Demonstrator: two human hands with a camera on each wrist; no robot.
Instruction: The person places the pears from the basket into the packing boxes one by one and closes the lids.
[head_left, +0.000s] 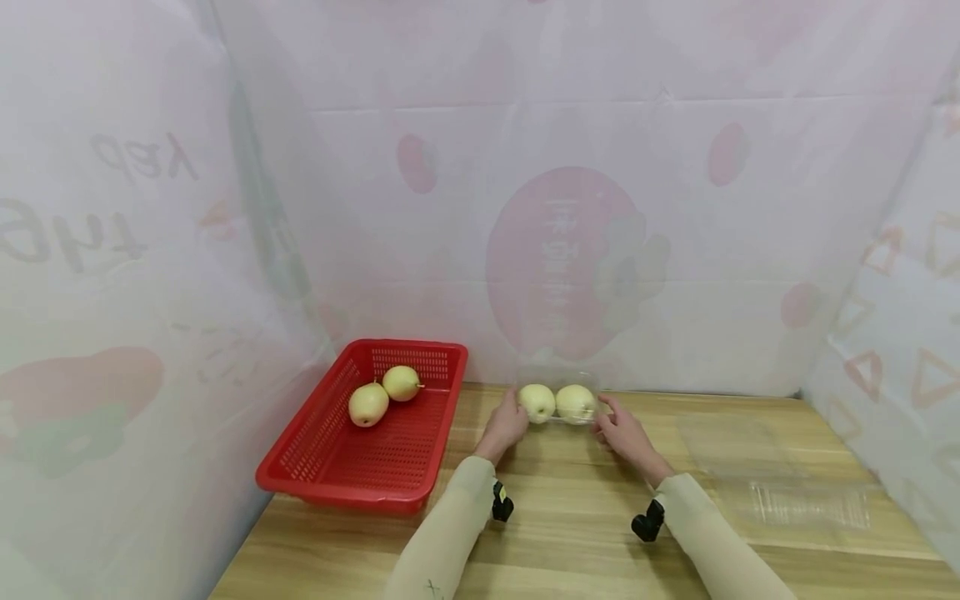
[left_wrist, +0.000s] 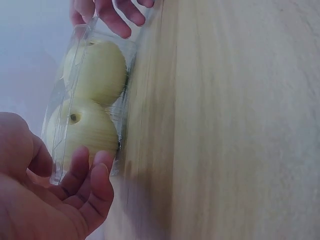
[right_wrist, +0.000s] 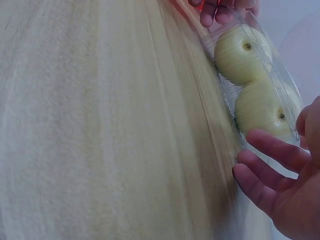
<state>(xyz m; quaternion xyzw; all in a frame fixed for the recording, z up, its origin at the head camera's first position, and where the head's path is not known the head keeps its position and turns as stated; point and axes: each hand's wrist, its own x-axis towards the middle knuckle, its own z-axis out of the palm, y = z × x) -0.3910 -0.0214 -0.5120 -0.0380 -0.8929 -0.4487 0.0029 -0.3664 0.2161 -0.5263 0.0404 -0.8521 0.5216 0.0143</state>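
Two pale yellow pears, the left one and the right one, lie side by side inside a clear plastic box. The box is near the table's back edge, with its long side facing me. My left hand holds the left end, thumb behind the plastic edge and fingers curled at the front. At the opposite end, my right hand grips the corner between thumb and fingers. In the right wrist view its index finger lies against the plastic, while the other fingers spread below.
A red plastic basket stands to the left, holding two more pears. On the right side of the wooden table lie further clear plastic containers. Printed white cloth hangs behind the table and at both sides.
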